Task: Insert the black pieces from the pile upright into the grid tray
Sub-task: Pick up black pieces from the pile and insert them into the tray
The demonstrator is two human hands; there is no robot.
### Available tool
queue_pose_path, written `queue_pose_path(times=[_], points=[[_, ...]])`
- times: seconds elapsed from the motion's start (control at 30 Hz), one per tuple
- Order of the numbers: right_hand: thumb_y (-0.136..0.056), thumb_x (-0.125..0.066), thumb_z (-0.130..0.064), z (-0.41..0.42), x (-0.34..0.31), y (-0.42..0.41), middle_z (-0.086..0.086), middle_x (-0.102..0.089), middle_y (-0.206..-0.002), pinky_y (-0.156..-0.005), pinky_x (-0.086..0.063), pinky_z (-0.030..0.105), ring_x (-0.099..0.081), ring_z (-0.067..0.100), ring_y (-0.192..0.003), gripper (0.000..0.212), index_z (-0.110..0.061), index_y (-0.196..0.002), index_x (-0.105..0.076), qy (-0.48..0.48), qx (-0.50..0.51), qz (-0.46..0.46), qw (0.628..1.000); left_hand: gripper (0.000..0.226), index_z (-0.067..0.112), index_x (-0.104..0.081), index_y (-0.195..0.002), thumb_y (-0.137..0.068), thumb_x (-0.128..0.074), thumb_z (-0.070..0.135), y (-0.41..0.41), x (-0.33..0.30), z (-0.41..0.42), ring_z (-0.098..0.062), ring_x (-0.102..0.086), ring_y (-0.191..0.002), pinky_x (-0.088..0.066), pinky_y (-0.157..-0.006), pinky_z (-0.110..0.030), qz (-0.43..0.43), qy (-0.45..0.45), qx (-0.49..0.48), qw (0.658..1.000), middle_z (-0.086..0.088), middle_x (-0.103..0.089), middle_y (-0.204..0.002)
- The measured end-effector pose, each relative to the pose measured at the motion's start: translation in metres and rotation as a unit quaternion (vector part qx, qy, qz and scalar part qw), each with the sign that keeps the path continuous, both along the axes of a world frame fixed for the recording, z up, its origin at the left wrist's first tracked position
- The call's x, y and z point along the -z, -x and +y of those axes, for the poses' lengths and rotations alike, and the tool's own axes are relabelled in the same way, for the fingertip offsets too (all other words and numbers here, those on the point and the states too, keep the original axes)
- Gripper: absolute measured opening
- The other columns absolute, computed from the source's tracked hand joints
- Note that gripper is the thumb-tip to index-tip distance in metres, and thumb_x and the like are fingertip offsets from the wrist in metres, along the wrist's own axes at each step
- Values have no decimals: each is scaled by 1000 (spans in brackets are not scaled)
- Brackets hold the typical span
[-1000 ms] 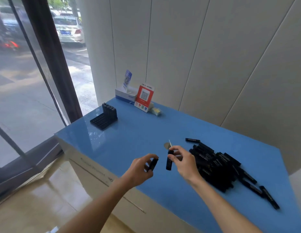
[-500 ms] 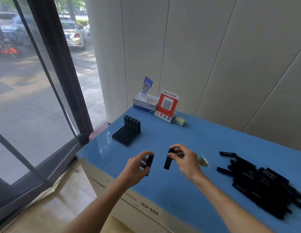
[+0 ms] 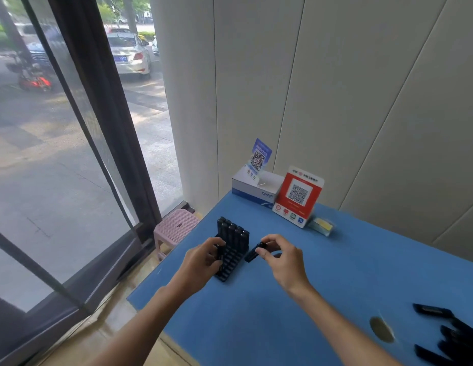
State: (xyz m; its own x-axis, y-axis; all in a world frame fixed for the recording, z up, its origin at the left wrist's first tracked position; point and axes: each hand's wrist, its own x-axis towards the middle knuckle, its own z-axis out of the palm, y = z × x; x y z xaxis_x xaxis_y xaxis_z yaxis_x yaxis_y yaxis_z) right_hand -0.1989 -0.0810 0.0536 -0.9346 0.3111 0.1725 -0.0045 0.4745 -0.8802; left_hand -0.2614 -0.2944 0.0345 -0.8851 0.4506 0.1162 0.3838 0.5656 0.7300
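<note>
Over the grid tray (image 3: 230, 265), my left hand (image 3: 201, 262) curls around a black piece (image 3: 220, 250) standing at the ribbed plastic slots, beside a filled upright row (image 3: 234, 232). Just right, my right hand (image 3: 281, 256) pinches a tilted cylindrical piece (image 3: 253, 252) above the matte blue table (image 3: 282, 320). Far right: pile (image 3: 451, 339).

Both hands, left (image 3: 201, 262) and right (image 3: 284, 256), each pinch a black piece (image 3: 253, 251) over the grid tray (image 3: 230, 268).
</note>
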Motion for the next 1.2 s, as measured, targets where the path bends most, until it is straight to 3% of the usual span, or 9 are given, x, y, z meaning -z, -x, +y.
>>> queue_pose_path(times=[0.13, 0.3, 0.5, 0.63, 0.87, 1.2], points=[[-77, -75, -17, -12, 9, 26, -12, -66, -80, -67, -48, 16, -59, 0, -80, 17, -29, -83, -63, -20, -7, -5, 1000, 36, 23, -54, -114, -84, -63, 4, 35, 3, -7, -7, -65, -75, -55, -70, -19, 9, -8, 8, 1000, 4, -59, -97], [-73, -78, -18, -24, 17, 50, -13, -64, -81, -67, -42, 11, -56, 0, -84, 24, -35, -80, -63, -58, 14, -2, 998, 32, 22, -58, -109, -83, -65, 5, 77, 10, -11, -8, -65, -77, -57, -70, -25, -2, -21, 27, 999, 2, -62, -94], [-73, -78, -21, -46, 24, 63, -16, -66, -79, -72, -44, 18, -58, 3, -82, 16, -29, -83, -68, -88, 102, -18, 991, 30, 25, -57, -110, -85, -64, 10, 122, 21, -16, -5, -64, -82, -56, -77, -28, -1, 5, 112, 994, 9, -64, -95], [-75, -77, -21, -68, 27, 68, -20, -65, -82, -75, -44, 19, -56, 6, -84, 15, -24, -87, -70, -132, 149, -26, 980, 30, 21, -57, -113, -85, -64, 11, 141, 29, -16, -13, -64, -86, -54, -80, -32, 14, 13, 157, 987, 0, -68, -100], [-81, -71, -20, -98, 33, 84, -10, -68, -89, -74, -49, 28, -57, 12, -88, 16, -21, -97, -69, -189, 214, -50, 957, 25, 24, -56, -112, -88, -62, 18, 156, 41, -19, -17, -62, -81, -52, -71, -32, 77, 0, 218, 973, 0, -66, -94], [-83, -68, -22, -116, 39, 100, -7, -68, -98, -77, -43, 23, -54, 14, -97, 19, -20, -102, -69, -249, 223, -89, 938, 27, 24, -58, -115, -89, -61, 19, 169, 45, -15, -23, -62, -74, -48, -61, -28, 115, -12, 242, 964, -4, -68, -92]])
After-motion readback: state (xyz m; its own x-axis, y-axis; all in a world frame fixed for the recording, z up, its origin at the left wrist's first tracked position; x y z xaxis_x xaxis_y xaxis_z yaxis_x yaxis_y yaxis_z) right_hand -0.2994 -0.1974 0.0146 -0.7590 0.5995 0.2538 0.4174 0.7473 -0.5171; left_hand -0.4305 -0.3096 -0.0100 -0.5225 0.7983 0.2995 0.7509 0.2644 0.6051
